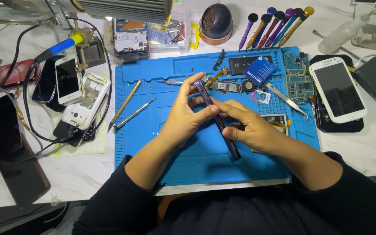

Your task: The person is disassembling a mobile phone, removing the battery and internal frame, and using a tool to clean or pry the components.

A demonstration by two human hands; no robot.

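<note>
Over the middle of the blue mat (144,148), both hands hold one thin dark phone (217,119) on its edge, so only its narrow side shows. The left hand (183,115) closes around the upper end, with the thumb pressed on the side and the fingers curled behind. The right hand (251,128) closes on the lower part, its fingers wrapped over the edge. The phone runs from 11 o'clock down to 5 o'clock between them.

At 12 o'clock from the hands, small phone parts (227,85) and a blue box (260,69) lie on the mat. Metal tweezers (286,99) lie at 2 o'clock, and a green circuit board (298,80) is just beside them. At 9 o'clock two thin metal tools (129,111) rest on the mat. A white phone (337,89) lies at 3 o'clock, off the mat. At 1 o'clock a row of screwdrivers (275,26) with coloured handles lies on the table. Several other phones (68,80) and a soldering iron (64,45) are at 10 o'clock.
</note>
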